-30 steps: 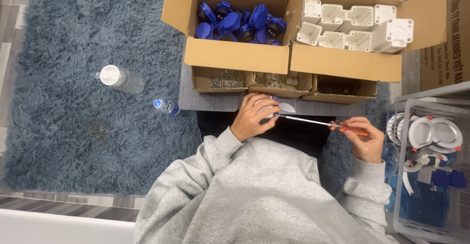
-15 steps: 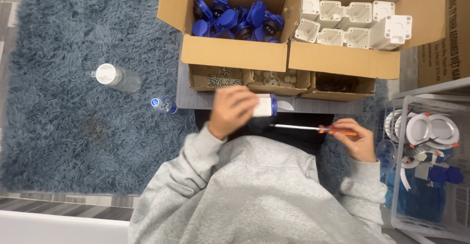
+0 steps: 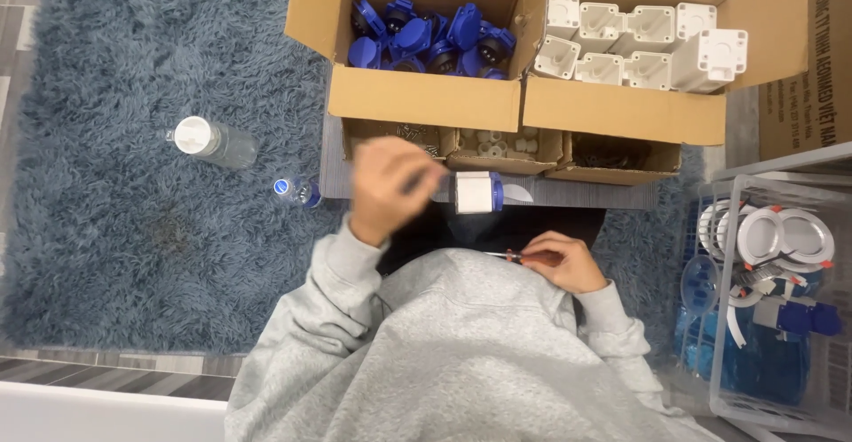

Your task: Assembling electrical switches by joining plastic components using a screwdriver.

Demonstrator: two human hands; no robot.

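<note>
My left hand (image 3: 389,189) is motion-blurred above the grey mat (image 3: 586,192), just left of a white socket part with a blue end (image 3: 477,192) that lies on the mat. Whether the fingers touch or hold anything is lost in the blur. My right hand (image 3: 561,262) rests close to my chest, closed around a screwdriver (image 3: 502,253) with an orange handle, its thin shaft pointing left. Grey sweatshirt sleeves cover both arms.
A cardboard box of blue socket parts (image 3: 426,38) and one of white housings (image 3: 639,43) stand at the back, with small trays of screws (image 3: 399,133) and white pieces (image 3: 497,143) in front. Two bottles (image 3: 213,140) lie on the blue rug. A wire basket (image 3: 772,291) holds finished pieces at right.
The white and blue part went from my left hand's grip to the mat. My left hand lifted away to the left. My right hand pulled the screwdriver back toward my chest.
</note>
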